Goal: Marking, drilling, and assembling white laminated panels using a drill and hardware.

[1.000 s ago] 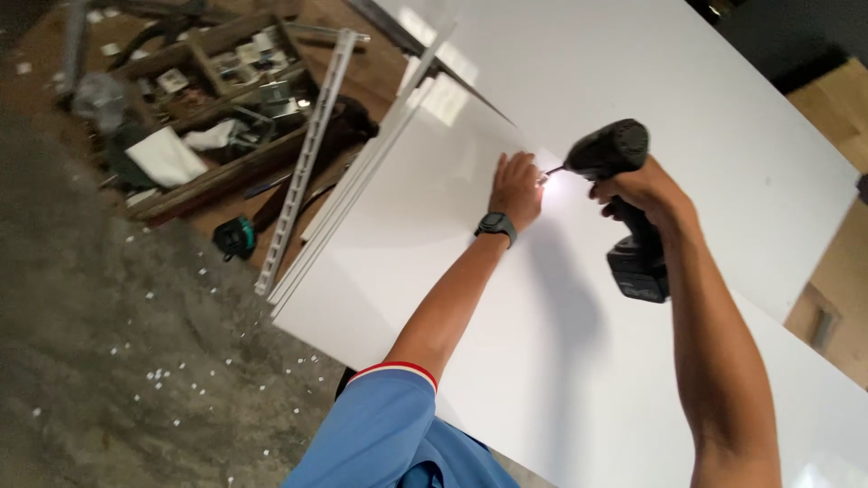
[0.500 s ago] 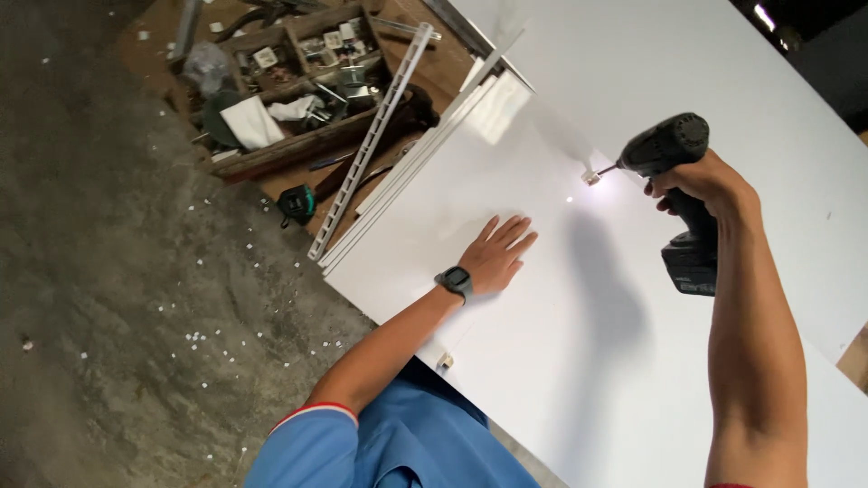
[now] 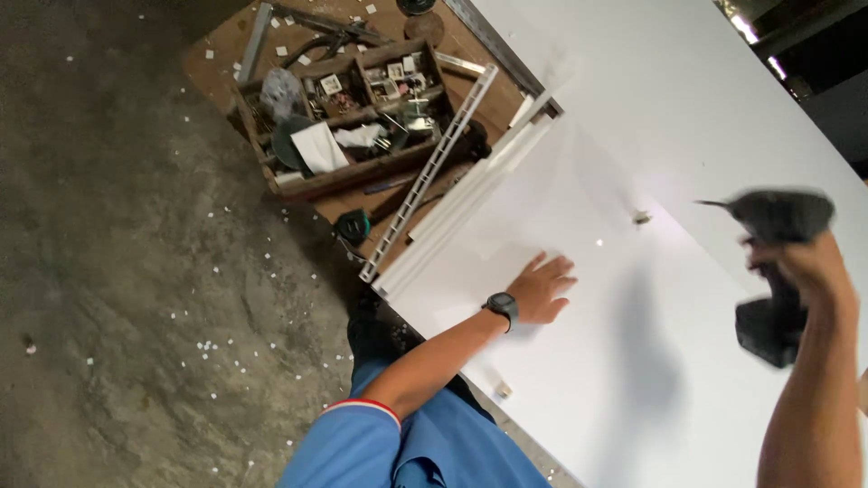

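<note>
Cordless drill, blurred, gripped by the right hand above the white panel; left hand lies flat, fingers spread, near the panel's edge.

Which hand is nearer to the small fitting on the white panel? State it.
Left. The left hand lies flat on the white panel, below-left of the small fitting. The right hand, holding the drill, is farther off to the right.

Workshop: bare concrete floor, wooden toolbox of hardware, white panel, cordless drill.
</note>
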